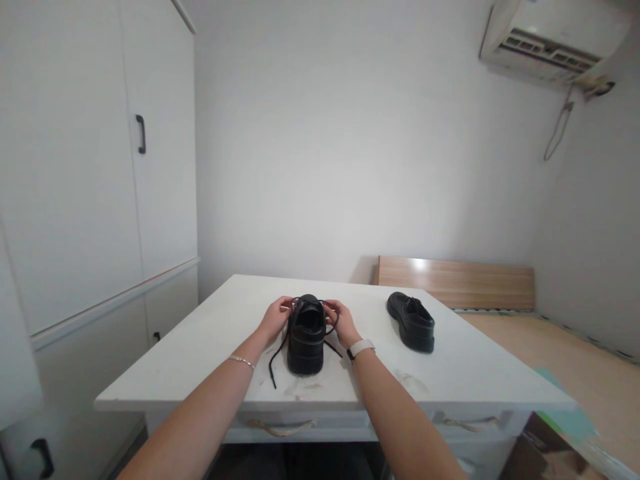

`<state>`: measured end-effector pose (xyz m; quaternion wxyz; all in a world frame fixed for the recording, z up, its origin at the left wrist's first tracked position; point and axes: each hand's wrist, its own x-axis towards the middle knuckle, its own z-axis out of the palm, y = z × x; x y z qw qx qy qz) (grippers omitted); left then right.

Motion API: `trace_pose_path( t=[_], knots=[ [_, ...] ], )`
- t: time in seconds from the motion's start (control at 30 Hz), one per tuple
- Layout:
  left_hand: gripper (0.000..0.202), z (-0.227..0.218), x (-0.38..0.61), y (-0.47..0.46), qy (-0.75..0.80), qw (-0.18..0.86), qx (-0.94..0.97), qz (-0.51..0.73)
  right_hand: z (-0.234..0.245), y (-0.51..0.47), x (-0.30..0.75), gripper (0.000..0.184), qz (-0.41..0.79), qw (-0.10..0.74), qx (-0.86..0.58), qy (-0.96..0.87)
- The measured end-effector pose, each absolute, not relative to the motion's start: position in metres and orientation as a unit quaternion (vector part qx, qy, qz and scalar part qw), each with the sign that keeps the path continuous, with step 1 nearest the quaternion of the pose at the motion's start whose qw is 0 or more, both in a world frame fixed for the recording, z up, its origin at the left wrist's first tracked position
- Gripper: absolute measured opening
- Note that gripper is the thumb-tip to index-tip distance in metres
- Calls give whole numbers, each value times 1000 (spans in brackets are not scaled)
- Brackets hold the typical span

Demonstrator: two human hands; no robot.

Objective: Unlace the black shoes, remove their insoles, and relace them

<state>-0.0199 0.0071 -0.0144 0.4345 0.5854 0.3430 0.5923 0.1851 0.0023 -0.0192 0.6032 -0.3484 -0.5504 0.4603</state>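
Note:
A black lace-up shoe [305, 337] stands on the white table [465, 373], heel towards me. My left hand [275, 319] is at its left side, fingers pinched on a black lace [278, 357] near the eyelets; a loose end trails down to the table. On the other side my right hand [341, 321], a white watch at its wrist, pinches the lace there. A second black shoe [412, 321] lies further right on the table, apart from both hands.
A white wardrobe [90, 187] with black handles fills the left. The table has drawers with rope handles [280, 428] at its front. A wooden bed board [455, 281] stands behind the table, an air conditioner [550, 40] hangs top right.

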Motion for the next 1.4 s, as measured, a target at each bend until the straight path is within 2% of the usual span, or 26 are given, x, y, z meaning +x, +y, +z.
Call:
trace_pose_path(
  t=[0.23,0.43,0.57,1.0,1.23,1.4],
  knots=[
    [22,-21,-23,13,367,337,656,567,-14,-4,184,33,421,604,-323,-595],
    [32,-16,-23,7,355,317,683,555,-14,-4,184,22,396,587,-327,-626],
    [37,-10,-22,1,348,313,689,554,-14,-4,185,22,376,575,-335,-645],
    [30,2,-23,-6,370,238,666,602,-22,7,183,21,256,631,-358,-639],
    [30,7,-17,-14,334,299,706,549,-11,-1,180,26,317,637,-320,-625],
    [29,8,-17,-16,337,296,699,558,-5,-9,178,33,371,636,-301,-606]
  ],
)
